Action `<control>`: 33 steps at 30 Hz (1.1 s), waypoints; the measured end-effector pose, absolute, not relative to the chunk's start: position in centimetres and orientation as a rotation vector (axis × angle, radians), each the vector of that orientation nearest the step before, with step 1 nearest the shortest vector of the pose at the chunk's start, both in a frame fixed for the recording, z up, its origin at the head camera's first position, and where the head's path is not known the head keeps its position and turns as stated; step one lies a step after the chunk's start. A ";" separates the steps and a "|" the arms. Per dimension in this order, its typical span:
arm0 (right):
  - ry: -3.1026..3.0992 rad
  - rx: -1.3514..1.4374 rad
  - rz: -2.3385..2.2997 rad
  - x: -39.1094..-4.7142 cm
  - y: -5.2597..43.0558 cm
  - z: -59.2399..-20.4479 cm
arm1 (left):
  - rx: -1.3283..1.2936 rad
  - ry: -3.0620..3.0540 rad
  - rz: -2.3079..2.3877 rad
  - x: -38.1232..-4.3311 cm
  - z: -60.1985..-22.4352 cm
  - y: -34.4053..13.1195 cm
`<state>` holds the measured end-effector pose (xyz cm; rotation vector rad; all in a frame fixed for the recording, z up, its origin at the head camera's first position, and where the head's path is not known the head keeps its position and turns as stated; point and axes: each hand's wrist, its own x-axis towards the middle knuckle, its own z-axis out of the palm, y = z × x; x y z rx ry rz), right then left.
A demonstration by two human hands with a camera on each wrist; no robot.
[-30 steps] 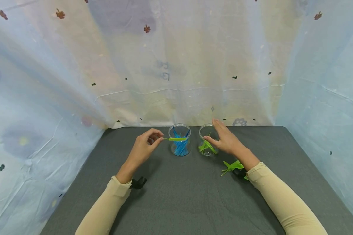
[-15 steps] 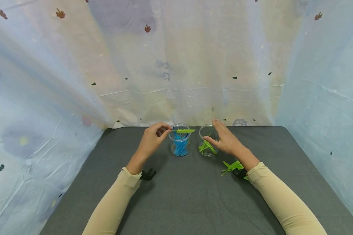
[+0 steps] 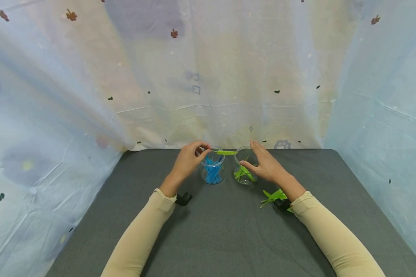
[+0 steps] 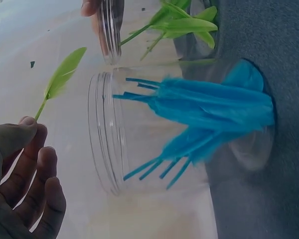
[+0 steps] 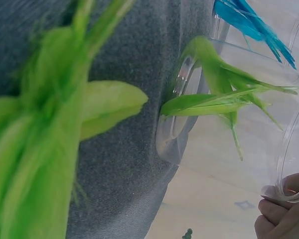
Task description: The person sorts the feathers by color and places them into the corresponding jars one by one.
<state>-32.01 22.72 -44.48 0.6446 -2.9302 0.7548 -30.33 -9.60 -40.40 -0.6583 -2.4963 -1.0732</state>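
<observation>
Between thumb and forefinger, my left hand (image 3: 187, 161) pinches a green feather (image 3: 227, 152) by its quill. The feather lies level in the head view, its tip at the rim of the right-hand clear jar (image 5: 284, 149). My right hand (image 3: 266, 163) holds that jar near its rim, thumb in front and fingers behind. Several green feathers (image 5: 214, 94) lean inside it. To its left, just below my left hand, stands a second clear jar (image 4: 107, 149), holding several blue feathers (image 4: 204, 107) with their quills upward.
A loose pile of green feathers (image 3: 274, 195) lies on the dark grey tablecloth (image 3: 222, 231), partly hidden under my right wrist. A patterned curtain (image 3: 228, 77) hangs behind the table's back edge and along both sides.
My left hand has moved right and a little up, carrying the green feather across the blue-feather jar to the other jar's rim. My right hand has stayed in place.
</observation>
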 end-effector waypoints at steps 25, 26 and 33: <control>-2.916 0.637 0.777 -31.9 22.6 -44.3 | -0.763 -2.637 -0.941 -32.5 -39.9 -5.3; -2.916 0.638 0.778 -31.9 22.6 -44.4 | -0.762 -2.648 -0.931 -32.5 -39.9 -5.1; -2.918 0.642 0.780 -31.9 22.5 -44.4 | -0.773 -2.687 -0.894 -32.6 -39.6 -3.7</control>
